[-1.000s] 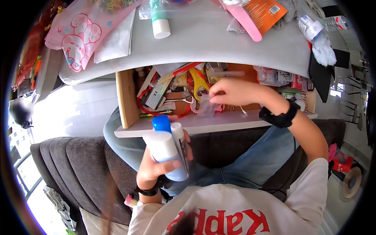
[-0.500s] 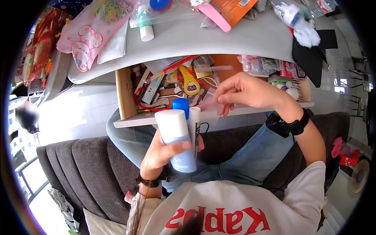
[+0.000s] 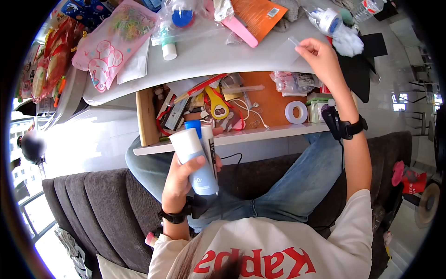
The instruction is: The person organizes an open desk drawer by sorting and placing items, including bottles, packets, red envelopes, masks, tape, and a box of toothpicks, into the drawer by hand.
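Left hand (image 3: pixel 186 172), closed around the blue bottle (image 3: pixel 202 169), the blue cap (image 3: pixel 193 125) and the white tube (image 3: pixel 209 146), before the open drawer (image 3: pixel 186 145); right hand (image 3: pixel 320 55), fingertips pinching a clear bag (image 3: pixel 289 50) above the bench (image 3: pixel 218 56).

Only view: from your head, facing forward and down, close above your lap (image 3: pixel 253 209). Surface (image 3: pixel 209 56) across upper frame, drawer (image 3: pixel 262 95) mid-frame, your shirt (image 3: pixel 339 246) along bottom edge.
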A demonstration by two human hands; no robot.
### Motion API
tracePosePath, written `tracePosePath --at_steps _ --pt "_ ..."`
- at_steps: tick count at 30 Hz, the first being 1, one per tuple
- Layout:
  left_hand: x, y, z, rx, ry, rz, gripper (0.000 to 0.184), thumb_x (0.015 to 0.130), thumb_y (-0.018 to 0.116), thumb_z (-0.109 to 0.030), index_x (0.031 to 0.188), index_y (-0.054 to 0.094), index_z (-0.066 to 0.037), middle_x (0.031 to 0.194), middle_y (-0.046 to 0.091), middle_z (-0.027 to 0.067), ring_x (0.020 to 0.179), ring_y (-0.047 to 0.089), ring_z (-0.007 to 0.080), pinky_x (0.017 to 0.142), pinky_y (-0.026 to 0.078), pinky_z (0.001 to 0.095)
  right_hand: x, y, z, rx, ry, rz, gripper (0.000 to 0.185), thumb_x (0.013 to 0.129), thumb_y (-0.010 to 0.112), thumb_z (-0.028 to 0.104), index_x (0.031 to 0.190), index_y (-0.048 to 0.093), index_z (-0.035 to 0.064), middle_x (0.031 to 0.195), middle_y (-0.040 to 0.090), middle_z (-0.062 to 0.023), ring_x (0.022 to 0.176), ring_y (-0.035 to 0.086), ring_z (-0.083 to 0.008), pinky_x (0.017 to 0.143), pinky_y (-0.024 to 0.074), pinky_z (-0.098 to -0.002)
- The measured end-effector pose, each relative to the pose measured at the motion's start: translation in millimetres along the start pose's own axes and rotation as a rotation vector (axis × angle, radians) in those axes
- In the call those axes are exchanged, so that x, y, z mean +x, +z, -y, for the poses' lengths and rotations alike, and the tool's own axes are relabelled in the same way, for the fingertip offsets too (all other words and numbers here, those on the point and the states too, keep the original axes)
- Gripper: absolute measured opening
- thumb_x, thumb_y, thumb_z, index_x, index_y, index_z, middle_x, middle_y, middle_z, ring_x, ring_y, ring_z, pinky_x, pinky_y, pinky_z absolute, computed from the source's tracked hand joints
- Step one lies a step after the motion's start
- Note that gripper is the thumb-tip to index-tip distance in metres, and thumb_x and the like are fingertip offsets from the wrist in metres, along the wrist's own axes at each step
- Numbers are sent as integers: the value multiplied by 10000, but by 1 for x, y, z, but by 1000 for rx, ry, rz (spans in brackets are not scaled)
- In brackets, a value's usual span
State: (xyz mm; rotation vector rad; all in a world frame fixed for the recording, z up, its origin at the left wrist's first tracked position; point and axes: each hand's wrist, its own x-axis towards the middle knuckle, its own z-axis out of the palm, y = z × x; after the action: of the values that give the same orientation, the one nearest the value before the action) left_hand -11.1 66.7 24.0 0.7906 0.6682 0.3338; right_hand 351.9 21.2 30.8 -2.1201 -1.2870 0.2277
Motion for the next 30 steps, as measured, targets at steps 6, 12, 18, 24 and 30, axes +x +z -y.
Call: tracePosePath --at_steps 6,12,18,24,30 --pt "1 -23 4 -67 48 -88 736 691 660 -329 1260 369 36 1032 562 204 696 602 202 598 504 302 -34 42 69 -93 -268 -90 161 806 603 154 852 538 15 590 556 -122 545 575 -272 513 443 -372" --pt "7 -34 3 -133 54 -8 765 678 690 -290 1289 346 15 1189 503 187 764 613 200 636 505 307 -34 118 45 -576 -456 402 399 780 557 63 1171 479 46 1031 549 -179 901 559 -360 771 463 -410" --pt "7 -51 6 -207 -5 35 739 680 687 -265 1277 361 21 1172 506 172 759 608 197 655 495 313 -8 141 40 -409 -646 436 569 695 644 35 1222 430 16 1115 499 -191 1006 507 -365 850 426 -406" --pt "12 -54 2 -170 -132 32 582 727 678 -236 1190 444 28 895 615 101 754 611 166 671 485 282 -1 139 31 -298 -596 564 420 692 653 30 1082 498 22 979 556 -161 880 551 -345 752 444 -400" --pt "14 -39 -5 447 -68 -1 594 702 720 -212 1177 442 12 899 612 139 823 616 234 752 472 324 -3 151 26 -229 -533 508 110 768 587 76 851 549 13 833 566 -149 762 561 -324 680 442 -391"
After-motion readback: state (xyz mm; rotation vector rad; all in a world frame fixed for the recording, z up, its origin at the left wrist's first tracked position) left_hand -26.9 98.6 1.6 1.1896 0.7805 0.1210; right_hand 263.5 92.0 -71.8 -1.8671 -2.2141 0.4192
